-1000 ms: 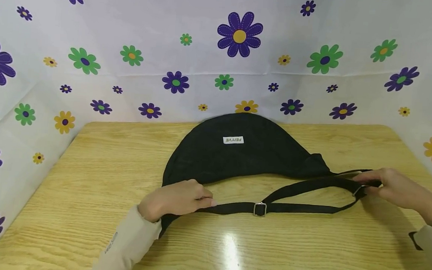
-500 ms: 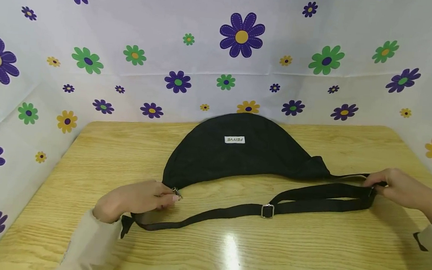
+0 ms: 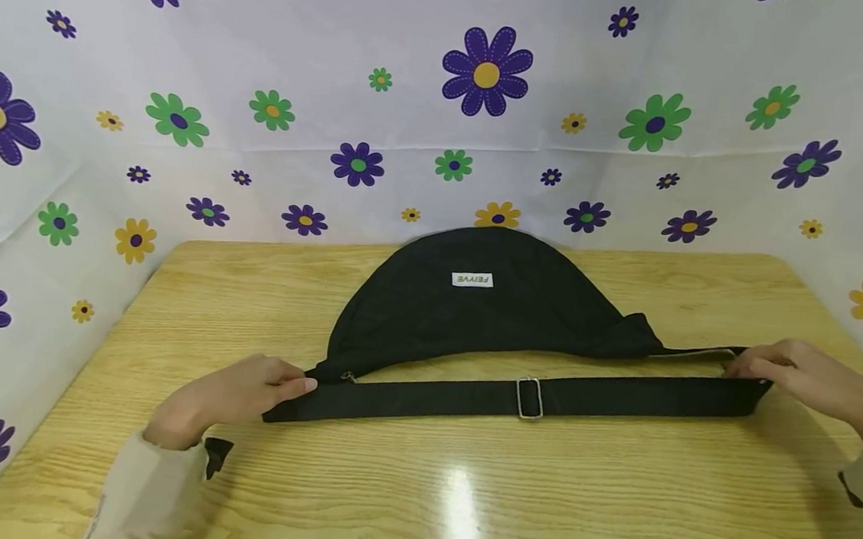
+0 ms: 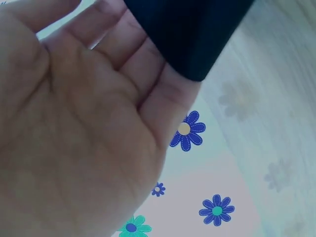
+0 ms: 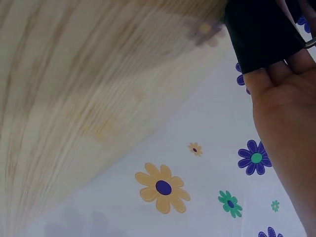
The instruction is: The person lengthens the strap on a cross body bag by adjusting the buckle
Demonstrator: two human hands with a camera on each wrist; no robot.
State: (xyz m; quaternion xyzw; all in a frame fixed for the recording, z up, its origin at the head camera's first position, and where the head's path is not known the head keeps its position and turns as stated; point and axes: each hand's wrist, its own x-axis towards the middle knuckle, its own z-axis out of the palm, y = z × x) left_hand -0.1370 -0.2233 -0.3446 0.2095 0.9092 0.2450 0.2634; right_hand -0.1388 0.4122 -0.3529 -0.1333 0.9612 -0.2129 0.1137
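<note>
Since the earlier frames the strap (image 3: 520, 397) has been drawn out from a sagging loop into one flat, taut band, and the left hand (image 3: 230, 397) has been shifted outward to the strap's left end. The strap is black webbing, doubled on itself, and is laid across the wooden tabletop (image 3: 415, 502) just in front of the bag (image 3: 489, 311). A silver metal buckle (image 3: 529, 398) is seen near the middle of the band, standing square across its width.

The bag is black, soft and half-moon shaped, with its curved edge turned toward the far wall and its straighter edge toward the strap. A small white label (image 3: 472, 280) with dark lettering is sewn near its top centre. A small metal zip pull (image 3: 349, 376) is seen at the bag's left corner, close to the left fingertips. At the right corner the cloth is gathered into a narrow tip from which a thinner run of strap is led to the right hand (image 3: 792, 378).

The left end of the strap is held by the left hand's grip, fingertips on top; in the left wrist view the black webbing (image 4: 190, 34) is seen lying across the nearly straight fingers (image 4: 148, 84). The right end is pinched by the right hand's grip, and in the right wrist view the folded end (image 5: 261, 34) is seen against its fingers (image 5: 281, 74). Both hands rest low on the tabletop, well apart.

Flowered sheets (image 3: 442, 120) are hung behind and beside the tabletop.
</note>
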